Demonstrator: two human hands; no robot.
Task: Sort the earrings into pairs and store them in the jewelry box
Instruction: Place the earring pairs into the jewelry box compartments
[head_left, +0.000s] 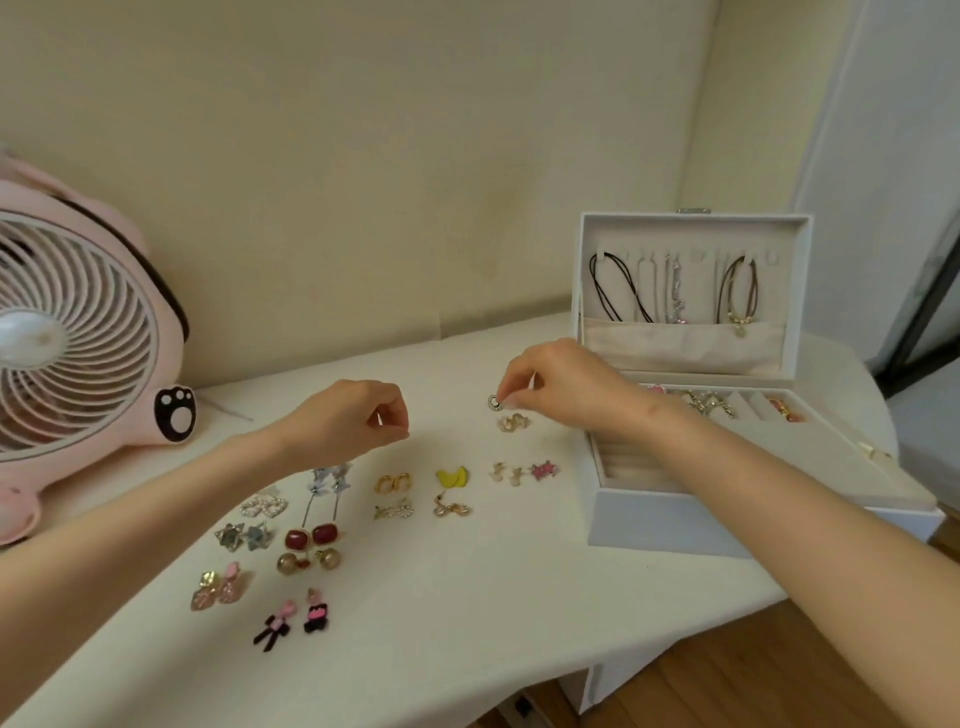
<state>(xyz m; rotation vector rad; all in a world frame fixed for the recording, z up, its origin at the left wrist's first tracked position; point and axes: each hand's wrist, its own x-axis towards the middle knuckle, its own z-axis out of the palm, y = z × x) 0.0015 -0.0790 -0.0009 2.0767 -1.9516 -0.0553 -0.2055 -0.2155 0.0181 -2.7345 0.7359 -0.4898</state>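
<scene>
Pairing looks nearly done; storing mostly left.
Right hand (561, 387) pinches a ring earring (493, 402), box (675, 519) just to its right. Left hand (358, 415) curled, contents unclear; pairs (311, 538) lie below it, unboxed.

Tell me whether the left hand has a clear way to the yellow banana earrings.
Probably yes. The left hand hovers near the banana earrings, with only bare table between; the right hand pinches a round earring farther off.

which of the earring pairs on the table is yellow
The yellow banana-shaped earring pair, lying just right of the gold hoop pair; it alone is plain yellow, the others are gold, silver, pink or red.
</scene>
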